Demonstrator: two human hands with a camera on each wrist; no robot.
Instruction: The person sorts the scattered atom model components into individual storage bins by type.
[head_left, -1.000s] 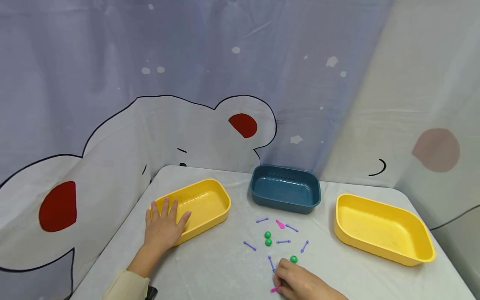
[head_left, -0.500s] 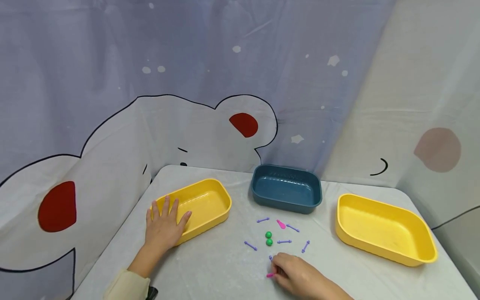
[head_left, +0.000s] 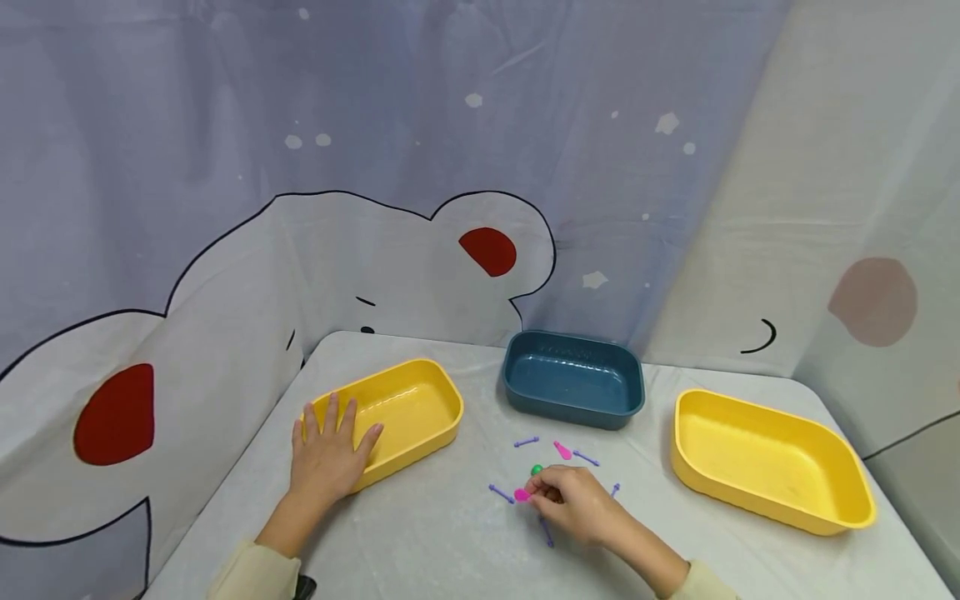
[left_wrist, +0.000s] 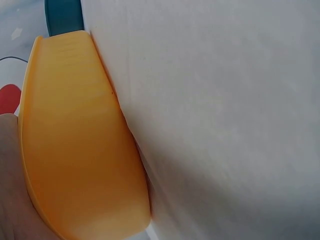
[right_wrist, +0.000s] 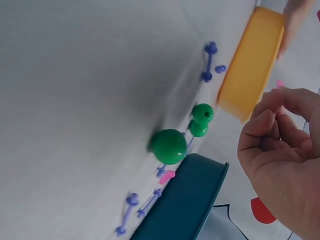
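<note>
My left hand (head_left: 324, 457) rests on the near left end of a yellow tray (head_left: 420, 451), fingers spread straight over its rim. My right hand (head_left: 576, 504) pinches a small pink drop-shaped piece (head_left: 522, 495) between thumb and fingertips, above the scattered small parts. In the right wrist view, only a bit of pink shows past those fingers. A green bead (head_left: 537, 470) peeks out just beyond the right hand, which hides other parts. Purple knob-ended sticks lie around it, one stick (head_left: 501, 493) to its left and another stick (head_left: 546, 532) nearer me.
A dark blue tray (head_left: 566, 412) stands at the back, and a second yellow tray (head_left: 750, 502) on the right. Between them and my right hand lie another pink piece (head_left: 562, 450) and more purple sticks (head_left: 527, 441). A printed curtain (head_left: 405, 267) hangs behind the table.
My right hand has moved forward and slightly left from near the front edge, carrying the pink piece, and has uncovered the near purple stick. My left hand stays on the yellow tray.
</note>
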